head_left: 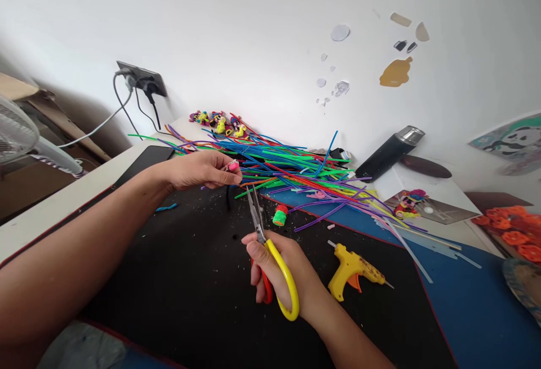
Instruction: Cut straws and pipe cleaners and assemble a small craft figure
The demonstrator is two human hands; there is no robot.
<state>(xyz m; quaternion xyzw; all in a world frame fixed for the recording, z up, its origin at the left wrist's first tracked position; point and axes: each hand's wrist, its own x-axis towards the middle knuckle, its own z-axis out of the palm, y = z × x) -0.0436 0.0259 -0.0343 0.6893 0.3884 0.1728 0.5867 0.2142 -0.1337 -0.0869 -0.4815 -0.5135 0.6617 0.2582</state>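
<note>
My left hand [207, 170] pinches a small pink piece [233, 165], mostly covered by the fingers, in front of the pile of pipe cleaners. In my right hand [283, 262] is a pair of scissors [289, 284] with one yellow and one red handle. Their blades are slightly parted and point up toward the left hand, a little apart from it. Beside the blades, a small roll of green and red pipe cleaner [279, 216] stands on the black mat [186, 267]. A short blue piece [166, 207] lies under my left forearm.
Colourful pipe cleaners [287, 160] lie heaped along the wall. A yellow glue gun [355, 270] rests to the right. Behind are a dark thermos [389, 152] and several small finished figures [220, 123]. Orange flowers [513, 234] sit far right; a fan [21, 132] stands left.
</note>
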